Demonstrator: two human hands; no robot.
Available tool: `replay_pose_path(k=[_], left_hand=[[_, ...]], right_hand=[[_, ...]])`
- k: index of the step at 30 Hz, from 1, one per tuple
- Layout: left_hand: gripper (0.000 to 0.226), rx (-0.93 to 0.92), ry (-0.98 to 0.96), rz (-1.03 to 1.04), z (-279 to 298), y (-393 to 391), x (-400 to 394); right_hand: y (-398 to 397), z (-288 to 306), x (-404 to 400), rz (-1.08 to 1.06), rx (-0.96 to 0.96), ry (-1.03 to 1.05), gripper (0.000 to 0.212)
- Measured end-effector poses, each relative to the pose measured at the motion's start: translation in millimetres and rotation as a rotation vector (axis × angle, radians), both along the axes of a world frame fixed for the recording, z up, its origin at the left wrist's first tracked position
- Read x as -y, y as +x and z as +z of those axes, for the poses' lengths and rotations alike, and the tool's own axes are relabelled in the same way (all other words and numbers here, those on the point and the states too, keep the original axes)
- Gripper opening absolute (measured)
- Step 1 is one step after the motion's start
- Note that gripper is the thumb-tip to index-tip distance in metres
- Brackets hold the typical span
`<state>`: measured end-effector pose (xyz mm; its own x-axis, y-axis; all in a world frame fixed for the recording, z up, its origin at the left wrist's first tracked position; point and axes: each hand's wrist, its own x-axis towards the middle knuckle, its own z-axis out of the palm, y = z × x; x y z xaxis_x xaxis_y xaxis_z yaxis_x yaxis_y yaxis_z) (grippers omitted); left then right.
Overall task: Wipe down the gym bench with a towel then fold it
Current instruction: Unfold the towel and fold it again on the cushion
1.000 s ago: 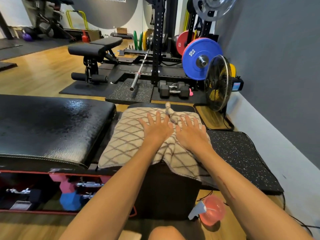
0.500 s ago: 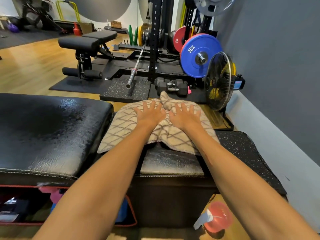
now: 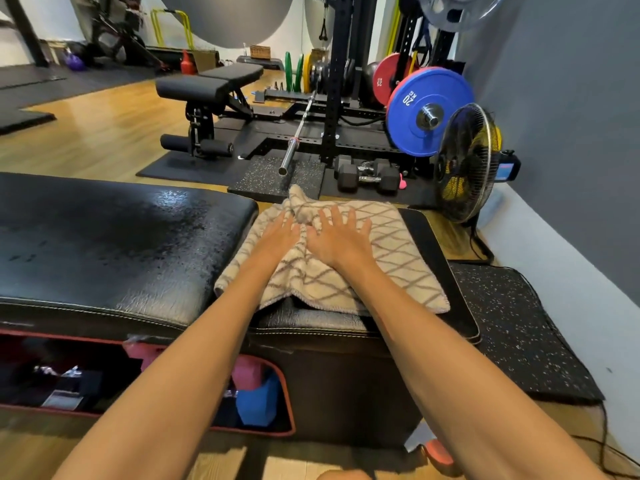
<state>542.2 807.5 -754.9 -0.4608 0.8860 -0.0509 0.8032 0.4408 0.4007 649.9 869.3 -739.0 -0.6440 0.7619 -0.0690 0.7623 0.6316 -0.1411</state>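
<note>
Both hands press flat and open on a towel, fingers spread and gripping nothing: the left hand and the right hand sit side by side, almost touching, near the cloth's far edge, where it bunches into a small peak between them. The beige, diamond-patterned towel lies spread over the smaller right-hand pad of the gym bench, its near hem well short of the front seam, leaving a strip of black vinyl bare. The long pad to the left glistens, apparently damp. To wipe well from here, the palms would need to bear down evenly and carry the cloth across the uncovered strip and right-hand margin without letting it ride up. A fan stands by the wall beyond.
</note>
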Motion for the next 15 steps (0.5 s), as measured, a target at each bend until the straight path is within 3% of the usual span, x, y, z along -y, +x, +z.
replay_pose_path(k=[15], left_hand=[[0.055, -0.197, -0.077, 0.066, -1, 74, 21]], right_hand=[[84, -4, 30, 0.026, -0.011, 0.009, 0.061]])
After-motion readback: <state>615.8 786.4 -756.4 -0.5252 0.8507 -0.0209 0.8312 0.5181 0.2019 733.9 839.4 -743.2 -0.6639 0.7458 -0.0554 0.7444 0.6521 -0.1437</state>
